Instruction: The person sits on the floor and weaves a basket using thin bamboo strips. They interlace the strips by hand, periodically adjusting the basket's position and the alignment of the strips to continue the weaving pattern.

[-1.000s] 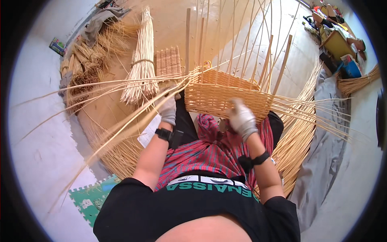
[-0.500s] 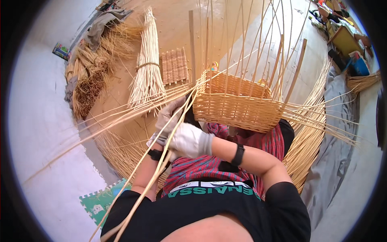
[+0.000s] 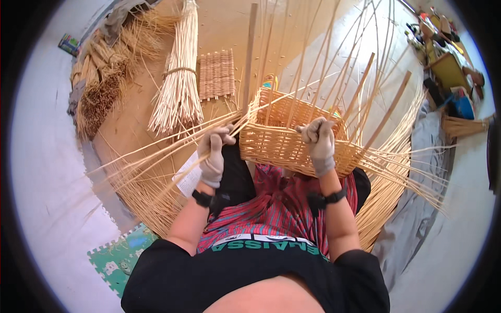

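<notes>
A half-woven rectangular wicker basket (image 3: 284, 143) sits in front of my lap, thin upright stakes rising from its walls. Flat wooden slats (image 3: 250, 57) stand at its corners. My left hand (image 3: 213, 156), in a pale glove, is closed around loose wicker rods (image 3: 180, 147) that fan out leftward from the basket's left corner. At the front wall's rim my right hand (image 3: 319, 143), gloved too, has its fingers curled together. Whatever is between them is too small to make out.
Behind on the left stands a tied bundle of pale rods (image 3: 177, 88), beside a small woven panel (image 3: 217, 75). Darker bundles (image 3: 104, 86) lie against the left wall. Long rods (image 3: 399, 172) line the right side. A green foam mat (image 3: 117, 258) is at lower left.
My hands were together at the basket's left with long rods running toward me. They have parted: the right moved to the front rim, and those rods now swing out leftward.
</notes>
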### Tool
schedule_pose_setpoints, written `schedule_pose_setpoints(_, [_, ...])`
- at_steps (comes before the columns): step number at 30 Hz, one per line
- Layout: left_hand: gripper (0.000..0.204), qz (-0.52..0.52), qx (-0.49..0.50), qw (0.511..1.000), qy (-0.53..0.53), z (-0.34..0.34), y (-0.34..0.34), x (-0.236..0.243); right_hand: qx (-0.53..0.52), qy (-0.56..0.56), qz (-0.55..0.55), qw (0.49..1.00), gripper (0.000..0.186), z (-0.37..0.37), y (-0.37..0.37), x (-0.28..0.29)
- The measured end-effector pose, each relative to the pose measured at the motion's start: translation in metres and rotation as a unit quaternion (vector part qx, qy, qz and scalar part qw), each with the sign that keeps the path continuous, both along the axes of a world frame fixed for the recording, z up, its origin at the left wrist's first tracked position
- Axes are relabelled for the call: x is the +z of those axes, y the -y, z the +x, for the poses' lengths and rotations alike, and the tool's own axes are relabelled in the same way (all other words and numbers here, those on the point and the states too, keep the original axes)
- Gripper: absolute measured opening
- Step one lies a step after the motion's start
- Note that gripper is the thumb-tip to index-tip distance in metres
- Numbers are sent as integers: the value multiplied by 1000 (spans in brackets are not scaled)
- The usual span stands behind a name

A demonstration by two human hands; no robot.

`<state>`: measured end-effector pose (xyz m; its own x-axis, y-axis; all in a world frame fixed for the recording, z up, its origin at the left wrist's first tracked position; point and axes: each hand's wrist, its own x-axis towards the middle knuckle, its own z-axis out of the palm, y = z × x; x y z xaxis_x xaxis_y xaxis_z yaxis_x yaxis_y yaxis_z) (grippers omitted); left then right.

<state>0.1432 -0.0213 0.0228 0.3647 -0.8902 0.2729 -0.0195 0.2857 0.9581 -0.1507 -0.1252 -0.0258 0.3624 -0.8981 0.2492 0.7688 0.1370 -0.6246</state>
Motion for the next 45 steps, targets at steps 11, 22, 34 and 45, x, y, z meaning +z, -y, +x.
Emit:
schedule_pose_setpoints(11, [60,139,-255,954,79,6,90,-23,-255,-471,179,826,6,18,-20,51])
schedule_pose_setpoints(22, [42,42,-60,997,-24,-18,79,-58,-259,-465,-76,843,39,95,61,118])
schedule_pose_setpoints(34, [25,114,211,945,223,-62,4,-82,-221,-252,170,927,22,-43,-45,-4])
schedule_pose_setpoints(45, [33,360,-167,916,64,-107,80,11,-449,-594,-295,599,41,50,67,86])
